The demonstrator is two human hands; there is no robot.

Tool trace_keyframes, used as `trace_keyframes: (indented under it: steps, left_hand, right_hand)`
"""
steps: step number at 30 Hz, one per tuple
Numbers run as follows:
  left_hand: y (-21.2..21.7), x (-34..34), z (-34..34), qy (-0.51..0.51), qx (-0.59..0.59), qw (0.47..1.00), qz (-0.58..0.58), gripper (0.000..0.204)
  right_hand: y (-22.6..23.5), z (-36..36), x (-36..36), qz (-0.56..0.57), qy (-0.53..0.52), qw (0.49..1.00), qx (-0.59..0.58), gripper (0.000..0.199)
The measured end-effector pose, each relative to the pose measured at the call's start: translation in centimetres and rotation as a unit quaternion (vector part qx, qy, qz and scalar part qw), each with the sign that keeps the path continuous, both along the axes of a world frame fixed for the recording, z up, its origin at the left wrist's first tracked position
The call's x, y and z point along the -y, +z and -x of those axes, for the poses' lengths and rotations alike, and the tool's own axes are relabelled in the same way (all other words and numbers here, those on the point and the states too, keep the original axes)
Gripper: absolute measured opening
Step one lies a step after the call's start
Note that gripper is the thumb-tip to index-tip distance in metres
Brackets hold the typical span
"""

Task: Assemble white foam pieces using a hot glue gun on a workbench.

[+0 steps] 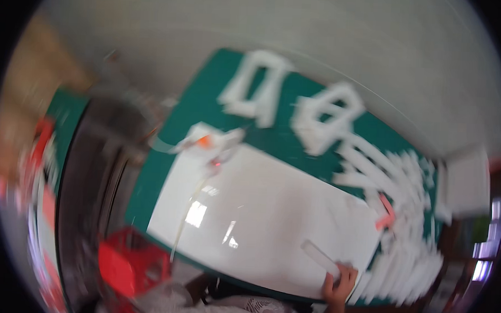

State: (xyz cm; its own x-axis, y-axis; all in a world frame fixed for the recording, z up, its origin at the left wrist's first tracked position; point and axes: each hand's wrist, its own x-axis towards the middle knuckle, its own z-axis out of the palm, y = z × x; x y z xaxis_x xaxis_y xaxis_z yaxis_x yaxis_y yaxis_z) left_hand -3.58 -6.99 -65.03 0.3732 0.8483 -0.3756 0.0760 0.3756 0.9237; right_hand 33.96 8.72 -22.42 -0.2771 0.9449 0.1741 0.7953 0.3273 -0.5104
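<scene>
My right hand (341, 281) is at the near right of a glossy white board (282, 197). Its fingers are closed on the end of a narrow white strip (320, 256), which slants over the board toward the far left. What the strip is made of cannot be told through the blur. Just right of the hand lie many white strips in rows (402, 269). My left hand does not show.
A green table (200, 90) bears the board and white cut-out pieces (260, 90) at the back. A pale yellow band (186, 221) runs over the board's left side. A salmon-coloured piece (386, 213) lies at the right. A red stool (125, 263) stands near left.
</scene>
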Motion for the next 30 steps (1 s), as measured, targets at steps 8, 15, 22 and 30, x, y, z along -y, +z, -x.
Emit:
trace_keyframes:
  steps: [8, 15, 22, 30]
  left_hand:
    - [2.2, -12.2, 0.3, -0.182, 0.043, 0.982, -0.001, 0.052]
    - [3.4, -6.6, 4.9, -0.154, 0.007, 0.988, 0.004, 0.047]
    - [3.6, 3.3, 10.7, 0.009, -0.015, 1.0, -0.021, 0.043]
    - [17.2, 1.8, 11.1, -0.011, -0.304, 0.952, -0.021, 0.029]
  right_hand:
    - [2.0, 1.2, -0.6, 0.006, -0.039, 0.999, -0.026, 0.036]
    - [2.3, 1.7, -1.0, -0.062, 0.006, 0.996, -0.066, 0.035]
    - [2.4, 1.4, 0.1, -0.091, -0.036, 0.993, -0.066, 0.032]
    - [0.8, 1.2, -0.1, -0.101, -0.014, 0.991, -0.084, 0.031]
